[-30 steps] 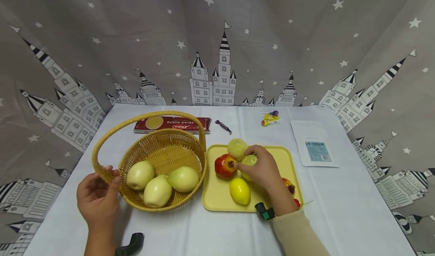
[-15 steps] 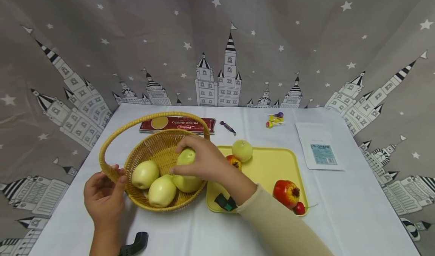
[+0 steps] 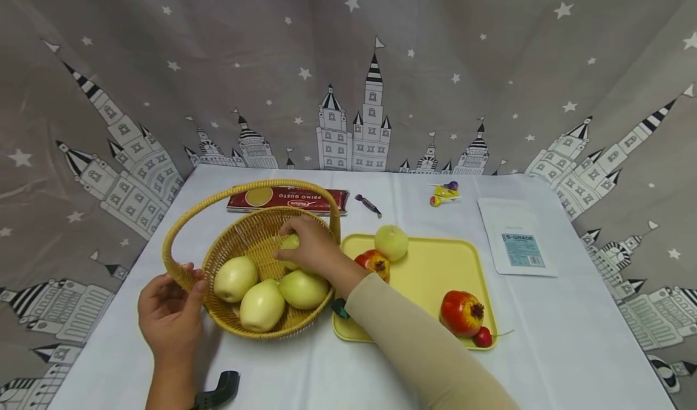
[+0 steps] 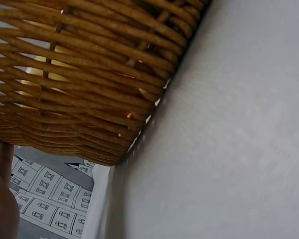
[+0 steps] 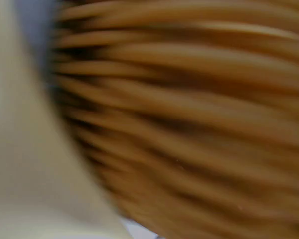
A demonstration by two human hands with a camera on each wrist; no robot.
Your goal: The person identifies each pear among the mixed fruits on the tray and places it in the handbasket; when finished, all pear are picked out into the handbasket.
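Observation:
A yellow wicker basket (image 3: 272, 336) with a tall arched handle holds three pale green fruits (image 3: 262, 305), apple- or pear-like. My left hand (image 3: 173, 313) grips the basket at the foot of its handle, thumb and fingers about the rim. Reaching inside over the right rim, my right hand (image 3: 310, 247) holds a round yellow-green fruit (image 3: 291, 245) between thumb and fingers, low beside the others and partly covered by the hand. In the left wrist view the woven wall (image 4: 79, 84) fills the upper left; in the right wrist view it appears close and blurred.
Right of the basket lies a yellow tray (image 3: 422, 265) with a round green fruit (image 3: 391, 242), two pomegranates (image 3: 461, 313) and a cherry (image 3: 482, 337). Behind are a red packet (image 3: 294, 199), a wrapped candy (image 3: 368, 205) and lollipops (image 3: 443, 193). A white pouch (image 3: 517, 237) lies at the right.
My right hand has taken a round yellow-green fruit from the tray leftward and lowered it into the basket. The forearm now covers the tray's lemon. My left hand stays on the basket.

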